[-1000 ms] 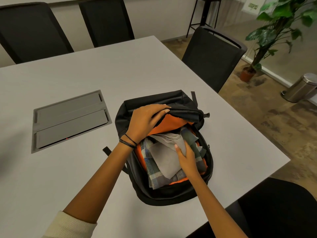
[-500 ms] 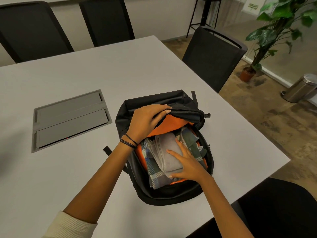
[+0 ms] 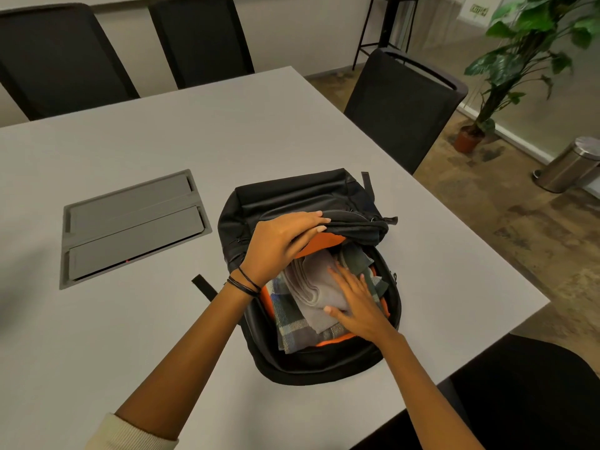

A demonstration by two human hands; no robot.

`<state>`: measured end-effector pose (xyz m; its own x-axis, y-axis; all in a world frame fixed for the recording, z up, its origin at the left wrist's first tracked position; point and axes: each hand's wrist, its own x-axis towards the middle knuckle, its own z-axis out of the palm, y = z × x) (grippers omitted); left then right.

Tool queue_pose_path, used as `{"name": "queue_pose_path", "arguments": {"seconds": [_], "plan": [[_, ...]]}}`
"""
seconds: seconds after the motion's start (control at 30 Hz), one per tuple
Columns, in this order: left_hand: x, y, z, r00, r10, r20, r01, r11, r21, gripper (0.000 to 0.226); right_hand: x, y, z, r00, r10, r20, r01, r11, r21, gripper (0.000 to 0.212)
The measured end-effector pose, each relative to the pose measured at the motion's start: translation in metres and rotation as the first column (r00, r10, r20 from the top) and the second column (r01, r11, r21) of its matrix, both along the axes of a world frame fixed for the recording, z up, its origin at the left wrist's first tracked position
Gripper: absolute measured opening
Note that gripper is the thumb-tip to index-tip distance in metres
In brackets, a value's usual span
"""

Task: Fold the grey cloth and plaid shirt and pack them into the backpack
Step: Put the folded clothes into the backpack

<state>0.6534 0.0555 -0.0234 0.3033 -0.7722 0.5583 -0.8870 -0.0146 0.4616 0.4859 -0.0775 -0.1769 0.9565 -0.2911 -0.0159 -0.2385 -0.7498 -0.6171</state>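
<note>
Overall: packing looks nearly finished; both garments lie folded inside the open backpack (image 3: 292,368) on a grey table (image 3: 227,131).
Hatch: a closed grey hatch (image 3: 130,225) is set into the table, well to the left of the left fingers; it plays no part in the job.
Left hand: the left hand (image 3: 279,245) grips the black flap (image 3: 354,227) of the backpack, fingers over its edge and thumb beneath, holding the mouth open. Orange lining shows just under the fingertips.
Shirt: the plaid shirt (image 3: 292,326) lies lowest in the pile. Its checked edge shows left of the right thumb and nearer the viewer.
Cloth: the grey cloth (image 3: 308,287) lies folded on top of the shirt, directly under the right fingers.
Right hand: the right hand (image 3: 360,306) lies flat, fingers straight and spread, pressing the cloth down; it grasps nothing.
Loose fold: dark green fabric (image 3: 357,258), perhaps part of the shirt, stands up just beyond the right fingertips.
Done: folding and putting in, by the look of it.
Left to do: probably tucking that fold down, lowering the flap and zipping up.
Far right: a black chair (image 3: 399,112), a plant (image 3: 526,43) and a metal bin (image 3: 571,164) stand well away from both hands.
</note>
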Motion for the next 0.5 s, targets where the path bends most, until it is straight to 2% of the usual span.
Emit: {"name": "queue_pose_path", "arguments": {"seconds": [0.1,0.17,0.3,0.4,0.5], "plan": [[-0.001,0.000,-0.001,1.000,-0.015,-0.004,0.015,1.000,0.009,0.038,-0.009,-0.007,-0.007,0.988,-0.145,0.052,0.147,0.989,-0.030,0.068],[-0.001,0.001,-0.003,1.000,-0.022,-0.007,0.023,1.000,0.008,0.037,-0.008,-0.009,-0.013,0.969,-0.244,0.027,0.245,0.969,-0.045,0.075],[-0.002,0.006,-0.008,0.999,-0.046,0.011,0.045,0.998,0.032,0.035,-0.005,-0.010,-0.021,0.963,-0.261,-0.068,0.256,0.964,-0.074,0.085],[-0.001,0.010,-0.011,0.999,-0.052,0.002,0.052,0.998,0.045,0.032,-0.005,-0.012,-0.023,0.958,-0.255,-0.134,0.254,0.967,-0.023,0.076],[-0.001,0.010,-0.012,0.997,-0.071,0.005,0.071,0.996,0.054,0.031,-0.002,-0.017,-0.017,0.944,-0.237,-0.230,0.270,0.955,0.125,0.053]]}}
